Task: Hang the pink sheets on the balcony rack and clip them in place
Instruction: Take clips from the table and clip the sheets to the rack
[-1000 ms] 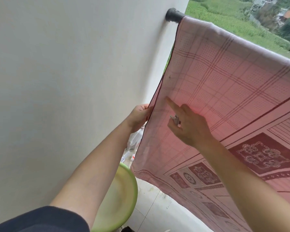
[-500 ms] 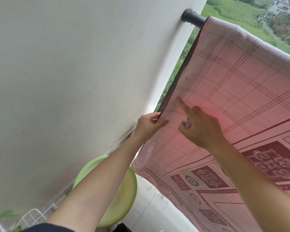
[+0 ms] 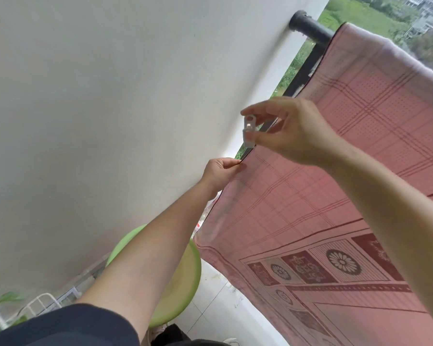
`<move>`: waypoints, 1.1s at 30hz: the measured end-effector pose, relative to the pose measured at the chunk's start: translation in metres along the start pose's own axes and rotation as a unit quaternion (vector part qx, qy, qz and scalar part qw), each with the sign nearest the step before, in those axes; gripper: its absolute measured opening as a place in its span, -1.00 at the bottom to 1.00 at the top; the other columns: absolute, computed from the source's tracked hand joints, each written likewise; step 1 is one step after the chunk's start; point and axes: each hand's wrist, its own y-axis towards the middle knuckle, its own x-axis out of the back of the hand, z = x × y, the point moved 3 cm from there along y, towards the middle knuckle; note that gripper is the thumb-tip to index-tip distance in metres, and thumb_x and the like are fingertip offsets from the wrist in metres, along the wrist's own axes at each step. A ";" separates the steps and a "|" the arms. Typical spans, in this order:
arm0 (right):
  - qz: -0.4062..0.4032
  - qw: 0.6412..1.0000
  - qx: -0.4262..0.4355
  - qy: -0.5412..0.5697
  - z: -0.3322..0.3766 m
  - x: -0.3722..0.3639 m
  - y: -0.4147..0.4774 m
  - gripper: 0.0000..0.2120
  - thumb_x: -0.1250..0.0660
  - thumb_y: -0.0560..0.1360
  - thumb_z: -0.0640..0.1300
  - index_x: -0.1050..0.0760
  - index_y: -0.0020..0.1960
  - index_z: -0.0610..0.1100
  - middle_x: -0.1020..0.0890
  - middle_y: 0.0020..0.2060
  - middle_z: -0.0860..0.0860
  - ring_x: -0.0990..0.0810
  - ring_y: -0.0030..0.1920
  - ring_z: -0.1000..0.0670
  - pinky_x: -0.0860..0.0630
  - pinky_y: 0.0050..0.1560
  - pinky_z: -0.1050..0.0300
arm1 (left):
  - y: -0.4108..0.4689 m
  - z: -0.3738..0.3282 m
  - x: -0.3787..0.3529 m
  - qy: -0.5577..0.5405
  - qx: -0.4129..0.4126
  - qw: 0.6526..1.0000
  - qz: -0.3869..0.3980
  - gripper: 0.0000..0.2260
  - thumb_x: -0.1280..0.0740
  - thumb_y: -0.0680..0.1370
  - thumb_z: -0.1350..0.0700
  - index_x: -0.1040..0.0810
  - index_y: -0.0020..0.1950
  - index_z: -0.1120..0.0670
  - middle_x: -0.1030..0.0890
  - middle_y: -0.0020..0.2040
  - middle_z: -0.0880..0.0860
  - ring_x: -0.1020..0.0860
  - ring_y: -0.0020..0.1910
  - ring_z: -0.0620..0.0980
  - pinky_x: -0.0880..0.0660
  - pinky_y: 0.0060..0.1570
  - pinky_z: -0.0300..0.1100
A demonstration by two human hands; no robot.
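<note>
pink cotton-like cloth fills the scene: the sheet [image 3: 348,196] hangs over the dark rail [image 3: 310,26], which juts from the white wall [image 3: 110,96], and drapes down and away from it with its patterned border lowest. well below the rail, a green stool [image 3: 183,283] stands on the tiled floor. below the rail, at the sheet's side hem, the left hand [image 3: 220,171] pinches the dark edge shut between thumb and fingers. just above it, nearer the rail, the right hand [image 3: 293,131] is closed on a small white clip [image 3: 249,131], held upright just off the hem and not yet on the cloth. the clipping looks about to begin; it would go best with the hem kept taut and flat, and the clip opened wide and pushed fully over the edge before release.
</note>
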 end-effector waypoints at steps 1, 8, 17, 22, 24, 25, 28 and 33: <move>0.018 1.000 -0.007 -0.011 0.002 0.001 0.013 -0.67 -0.51 0.45 -0.06 -0.64 0.19 -0.06 -0.71 -0.07 0.11 -0.62 -0.14 0.37 -0.58 -0.01 0.36 | 0.002 -0.002 -0.001 0.005 0.003 1.000 -0.005 -0.77 -0.49 0.46 0.24 -0.66 0.09 0.28 -0.68 0.04 0.23 -0.62 -0.07 0.00 -0.57 0.13 -0.11; 0.141 0.982 -0.050 -0.118 -0.011 -0.017 0.065 -0.80 -0.53 0.42 -0.15 -0.71 0.04 -0.03 -0.71 -0.20 0.15 -0.65 -0.16 0.27 -0.59 0.02 0.28 | 0.003 -0.005 0.000 0.046 0.011 0.999 -0.022 -0.85 -0.58 0.36 0.18 -0.71 -0.12 0.16 -0.71 -0.09 0.19 -0.62 -0.18 -0.01 -0.57 0.14 0.04; 0.208 0.956 -0.086 -0.187 -0.030 -0.040 0.083 -0.84 -0.51 0.44 -0.20 -0.71 0.00 -0.03 -0.60 -0.24 0.20 -0.68 -0.08 0.06 -0.66 0.03 0.02 | -0.002 -0.010 0.009 0.058 -0.009 0.998 -0.017 -0.89 -0.58 0.35 0.14 -0.72 -0.16 0.08 -0.71 -0.11 0.20 -0.63 -0.15 0.03 -0.56 0.14 0.11; 0.244 0.938 -0.115 -0.217 -0.035 -0.048 0.083 -0.71 -0.49 0.47 -0.07 -0.63 0.18 -0.04 -0.65 -0.03 0.06 -0.65 0.05 -0.01 -0.59 0.16 -0.01 | -0.007 -0.013 0.013 0.066 -0.016 0.998 -0.013 -0.89 -0.58 0.37 0.13 -0.72 -0.16 0.06 -0.71 -0.12 0.17 -0.63 -0.16 0.01 -0.57 0.14 0.07; 0.248 0.933 -0.114 -0.235 -0.033 -0.050 0.083 -0.57 -0.44 0.51 -0.02 -0.51 0.35 -0.03 -0.62 0.18 -0.01 -0.60 0.16 -0.04 -0.53 0.23 -0.02 | -0.009 -0.014 0.016 0.066 -0.018 0.998 -0.009 -0.89 -0.57 0.38 0.15 -0.71 -0.12 0.08 -0.72 -0.12 0.15 -0.64 -0.16 -0.02 -0.58 0.14 0.01; 0.243 0.933 -0.109 -0.240 -0.031 -0.050 0.083 -0.51 -0.41 0.53 0.00 -0.43 0.42 -0.03 -0.58 0.25 -0.03 -0.56 0.22 -0.05 -0.50 0.26 -0.02 | -0.010 -0.015 0.017 0.066 -0.016 0.998 -0.008 -0.87 -0.56 0.39 0.15 -0.71 -0.10 0.10 -0.72 -0.12 0.14 -0.65 -0.15 -0.03 -0.58 0.13 -0.02; 0.156 0.961 -0.054 -0.220 -0.017 -0.048 0.077 -0.53 -0.28 0.61 -0.01 -0.34 0.49 -0.05 -0.51 0.34 -0.06 -0.51 0.30 -0.07 -0.46 0.29 -0.05 | -0.012 -0.017 0.023 0.061 -0.012 0.998 -0.004 -0.86 -0.54 0.42 0.18 -0.70 -0.04 0.16 -0.71 -0.11 0.12 -0.64 -0.15 -0.06 -0.58 0.07 -0.18; -0.128 0.954 0.150 -0.224 -0.010 -0.055 0.027 -0.71 -0.20 0.63 -0.17 -0.52 0.31 -0.14 -0.60 0.18 -0.05 -0.58 0.11 -0.07 -0.56 -0.05 0.04 | -0.017 -0.008 0.053 0.258 -0.032 0.962 -0.088 -0.88 -0.35 0.57 0.08 -0.66 -0.01 0.07 -0.66 -0.15 -0.03 -0.59 -0.15 -0.13 -0.49 -0.07 -0.22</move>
